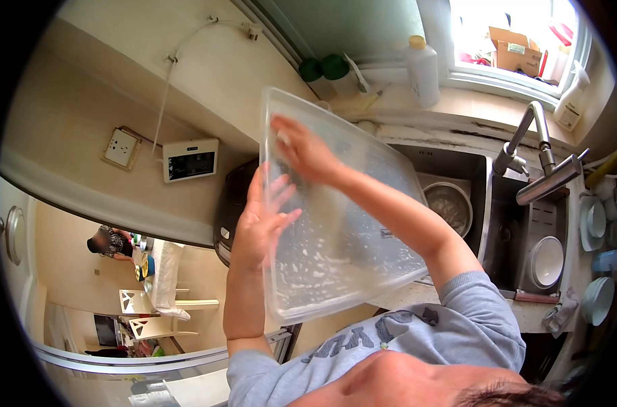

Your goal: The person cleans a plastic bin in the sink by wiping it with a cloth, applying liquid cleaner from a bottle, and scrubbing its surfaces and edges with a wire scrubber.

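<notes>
I am holding a large translucent lid (pixel 349 230) up in front of me, tilted, its broad face turned my way and streaked with white suds (pixel 315 258). My left hand (pixel 255 224) is gripping its left edge about midway along; the fingers are spreading apart around the rim, some of them showing hazily at the clear plastic, and I cannot tell on which side each is lying. My right hand (pixel 303 150) is moving over the face near the lid's upper left corner, the forearm crossing in front of it. That hand is blurring, so I cannot tell whether its fingers are together or apart.

The lid's right edge is reaching towards the left basin (pixel 444 157) of the sink, where a metal bowl (pixel 451 207) is sitting near the basin's right wall. In the right basin (pixel 504 264) a white bowl (pixel 547 263) is resting by the front right corner. The tap (pixel 508 161) is rising at the sink's back edge. Near the front edge of the counter (pixel 518 313) a cloth (pixel 561 312) is lying, with stacked dishes (pixel 598 300) standing just to its right. A yellow-capped bottle (pixel 423 74) is standing along the back, left of the window, and a spray bottle (pixel 571 102) is standing by the window's right corner.
</notes>
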The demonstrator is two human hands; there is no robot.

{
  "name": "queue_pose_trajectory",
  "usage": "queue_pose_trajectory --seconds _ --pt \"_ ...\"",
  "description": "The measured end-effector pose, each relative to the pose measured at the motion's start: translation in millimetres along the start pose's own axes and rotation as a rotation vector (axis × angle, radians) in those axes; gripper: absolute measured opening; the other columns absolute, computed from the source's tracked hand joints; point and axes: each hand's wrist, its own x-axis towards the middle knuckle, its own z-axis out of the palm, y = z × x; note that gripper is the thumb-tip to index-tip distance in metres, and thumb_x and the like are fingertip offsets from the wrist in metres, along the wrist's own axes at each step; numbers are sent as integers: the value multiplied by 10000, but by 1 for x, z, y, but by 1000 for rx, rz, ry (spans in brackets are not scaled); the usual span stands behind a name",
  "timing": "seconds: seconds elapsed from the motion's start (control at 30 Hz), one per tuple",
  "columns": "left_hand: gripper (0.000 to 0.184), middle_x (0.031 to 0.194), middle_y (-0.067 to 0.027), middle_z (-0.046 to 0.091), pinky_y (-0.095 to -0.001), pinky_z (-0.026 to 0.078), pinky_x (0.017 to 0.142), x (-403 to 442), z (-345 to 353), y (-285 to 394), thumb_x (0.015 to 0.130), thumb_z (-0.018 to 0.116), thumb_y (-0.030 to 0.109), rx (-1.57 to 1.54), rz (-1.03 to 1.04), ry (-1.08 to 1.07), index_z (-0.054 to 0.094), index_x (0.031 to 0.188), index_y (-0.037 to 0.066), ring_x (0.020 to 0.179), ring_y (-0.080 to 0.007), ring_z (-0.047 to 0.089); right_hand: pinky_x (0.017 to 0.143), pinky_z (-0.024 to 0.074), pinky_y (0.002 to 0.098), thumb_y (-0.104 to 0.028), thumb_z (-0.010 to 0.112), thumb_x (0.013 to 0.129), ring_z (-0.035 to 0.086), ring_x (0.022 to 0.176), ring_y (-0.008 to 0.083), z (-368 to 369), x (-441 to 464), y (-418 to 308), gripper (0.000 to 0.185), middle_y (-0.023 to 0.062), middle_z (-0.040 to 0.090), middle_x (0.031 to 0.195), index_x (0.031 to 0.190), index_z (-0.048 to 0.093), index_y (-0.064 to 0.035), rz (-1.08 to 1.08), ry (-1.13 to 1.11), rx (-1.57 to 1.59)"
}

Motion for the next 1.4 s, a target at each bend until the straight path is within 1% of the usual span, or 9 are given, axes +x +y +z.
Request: queue_pose_trajectory --seconds 0.43,0.6,0.8,0.9,1.0,1.07,1.13,1.27,1.4 --pt "677 1456 -127 186 -339 188 1081 4 -1 -30 859 413 -4 -92 94 -18 88 1445 90 1350 -230 202 1093 184 438 -207 473 857 219 1340 345 -9 -87 -57 551 206 258 1433 1341 334 16 -72 -223 -3" --pt "723 1432 -183 231 -597 181 1018 -4 4 -20 759 409 -39 -224 -1 97 206 1432 133 1331 -371 228 1099 183 434 -174 481 878 205 1352 317 -64 -163 -82 531 145 252 1452 1372 325 -59 -139 -563 44" --pt "774 1407 -222 256 -619 170 1015 -2 -1 -2 704 440 -30 -143 12 103 214 1429 120 1332 -383 226 1090 219 408 -114 447 895 280 1316 275 -108 -269 52 455 137 285 1436 1345 378 -101 703 -134 -173" --pt "791 1397 -248 258 -597 196 1019 0 1 1 695 446 -26 -79 28 78 204 1433 125 1328 -381 235 913 430 398 -79 462 849 558 1024 368 -158 -344 187 323 175 622 1029 1159 540 -29 931 185 -546" --pt "807 1400 -246 260 -570 221 1023 0 10 4 687 450 -25 -30 15 89 194 1437 130 1325 -374 245 979 365 369 -164 418 877 452 1177 348 -187 -398 242 365 205 498 1245 1194 511 -8 1255 612 -713" --pt "806 1399 -241 266 -560 230 1024 1 12 5 692 457 -23 -18 8 82 192 1438 131 1322 -367 253 978 359 366 -184 435 877 420 1210 340 -188 -433 227 381 221 439 1305 1205 504 -3 1125 -162 -1336" --pt "805 1398 -237 273 -550 239 1024 1 13 7 697 465 -20 -14 18 96 190 1438 132 1320 -359 261 942 384 381 -185 453 873 470 1165 334 -205 -438 239 352 213 499 1252 1156 546 2 1352 23 -631" --pt "774 1393 -219 295 -530 265 1018 -2 10 8 744 487 -8 -24 5 67 185 1440 144 1313 -336 278 731 479 349 -134 588 812 625 862 251 -227 -409 257 284 148 655 976 1043 612 31 1656 676 -368" --pt "672 1401 -207 291 -513 278 1013 1 3 4 832 455 27 -50 -2 48 193 1436 161 1298 -325 297 770 462 266 -103 618 822 591 854 123 -175 -281 144 272 63 645 969 1073 618 1 976 558 343"
